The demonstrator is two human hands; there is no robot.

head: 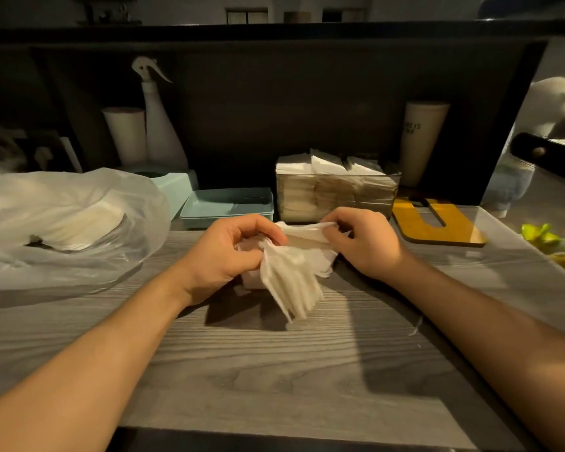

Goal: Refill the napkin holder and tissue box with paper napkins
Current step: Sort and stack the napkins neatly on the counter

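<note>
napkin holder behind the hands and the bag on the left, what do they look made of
Napkin holder: clear rigid plastic, probably acrylic; the napkin stacks show through its glossy wall.
Bag: thin translucent plastic film, crinkled and shiny, with pale stacks showing faintly through.

single head-worn view, looking forward and down, close over grey wood-grain table [274, 370], wide-angle

White napkins [291, 275] fanned, held above table, clear napkin holder [338, 194] full behind
</note>
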